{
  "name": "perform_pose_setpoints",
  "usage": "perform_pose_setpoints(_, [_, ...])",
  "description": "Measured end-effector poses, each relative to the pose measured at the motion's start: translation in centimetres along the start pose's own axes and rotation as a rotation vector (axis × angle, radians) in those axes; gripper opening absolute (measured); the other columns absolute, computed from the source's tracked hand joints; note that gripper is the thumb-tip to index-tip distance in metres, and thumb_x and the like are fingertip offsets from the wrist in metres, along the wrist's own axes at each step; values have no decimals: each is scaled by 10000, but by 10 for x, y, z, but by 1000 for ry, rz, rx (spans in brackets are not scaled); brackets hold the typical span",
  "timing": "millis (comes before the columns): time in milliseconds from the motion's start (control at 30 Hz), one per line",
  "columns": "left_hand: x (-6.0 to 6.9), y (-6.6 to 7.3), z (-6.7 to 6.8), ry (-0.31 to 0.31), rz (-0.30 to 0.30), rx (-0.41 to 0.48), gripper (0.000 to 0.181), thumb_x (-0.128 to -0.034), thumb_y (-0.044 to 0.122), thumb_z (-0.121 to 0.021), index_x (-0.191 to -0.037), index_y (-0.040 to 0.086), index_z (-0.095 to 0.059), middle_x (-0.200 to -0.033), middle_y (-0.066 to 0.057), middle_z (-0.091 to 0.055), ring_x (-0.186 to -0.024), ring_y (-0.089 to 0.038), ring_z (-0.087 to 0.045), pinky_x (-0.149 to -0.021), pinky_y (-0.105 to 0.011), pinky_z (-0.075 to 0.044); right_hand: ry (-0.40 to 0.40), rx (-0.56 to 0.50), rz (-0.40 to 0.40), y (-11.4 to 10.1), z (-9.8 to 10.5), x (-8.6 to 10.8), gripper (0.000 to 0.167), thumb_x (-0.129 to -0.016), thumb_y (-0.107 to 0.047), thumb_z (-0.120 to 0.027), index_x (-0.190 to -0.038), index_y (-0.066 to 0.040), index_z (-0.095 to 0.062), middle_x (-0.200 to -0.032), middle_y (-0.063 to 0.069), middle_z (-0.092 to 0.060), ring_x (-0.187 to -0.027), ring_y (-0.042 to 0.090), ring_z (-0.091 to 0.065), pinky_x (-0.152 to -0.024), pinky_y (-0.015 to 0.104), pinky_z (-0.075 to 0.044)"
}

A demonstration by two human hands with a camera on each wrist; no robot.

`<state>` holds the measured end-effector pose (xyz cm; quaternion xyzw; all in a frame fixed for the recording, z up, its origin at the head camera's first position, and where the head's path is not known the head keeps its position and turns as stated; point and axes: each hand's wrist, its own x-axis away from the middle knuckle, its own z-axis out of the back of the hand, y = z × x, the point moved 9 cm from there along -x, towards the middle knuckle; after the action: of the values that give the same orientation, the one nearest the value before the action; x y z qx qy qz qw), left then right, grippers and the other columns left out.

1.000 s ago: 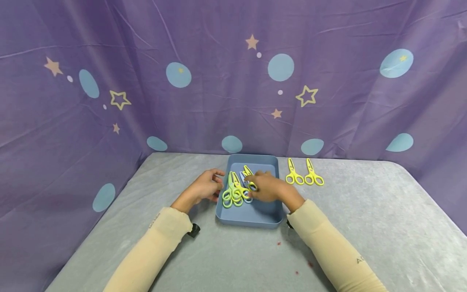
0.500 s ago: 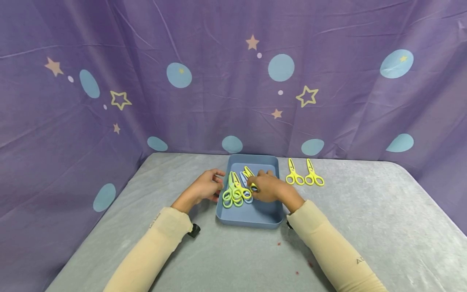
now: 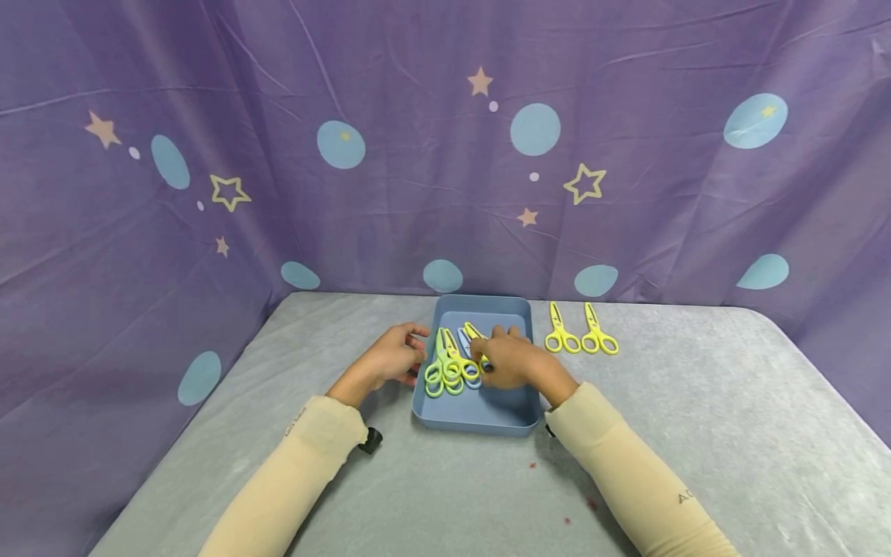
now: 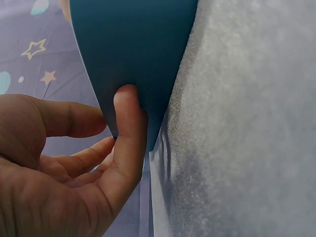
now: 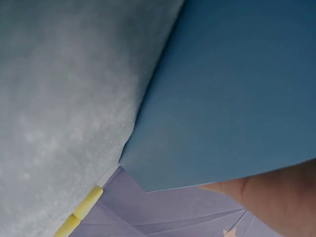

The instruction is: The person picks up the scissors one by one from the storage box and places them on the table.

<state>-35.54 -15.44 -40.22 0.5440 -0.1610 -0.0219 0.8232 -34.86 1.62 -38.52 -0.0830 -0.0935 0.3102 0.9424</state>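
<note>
A blue tray [image 3: 476, 427] holds several scissors lying side by side with blades pointing away: a light green pair [image 3: 440, 352], a yellow pair [image 3: 454, 357] and a blue pair [image 3: 462, 338]. My right hand [image 3: 513, 360], reaching over the tray's right side, pinches another yellow pair of scissors [image 3: 472, 331] by its handles beside the blue pair. The hand covers part of those handles. My left hand [image 3: 394, 356] is at the tray's left wall; in the left wrist view a finger [image 4: 129, 113] touches the wall's outer face, with the thumb near the rim.
Two yellow scissors [image 3: 561, 333] [image 3: 598, 334] lie apart on the grey-covered table [image 3: 696, 402], right of the tray. A purple patterned curtain [image 3: 431, 155] hangs behind the table. In the right wrist view the tray's outer wall [image 5: 237, 108] fills much of the picture.
The yellow scissors in my right hand have come down slightly, nearer the front of the tray and close to the blue pair. My left hand and the tray have stayed put.
</note>
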Motion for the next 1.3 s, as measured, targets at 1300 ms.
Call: perform_pose_setpoints(1300, [-2,-3,2,3,18,-14,445,-1023,25,-540,-1461,70,-477,-1201,-172,-495,-818,-270,-597,-623,-411,-587,159,97,-49,12,35,16,335,-861,-332,-804,-1136,-190,-675,-1061,133,-548,-930,339,-446,-772,488,-432])
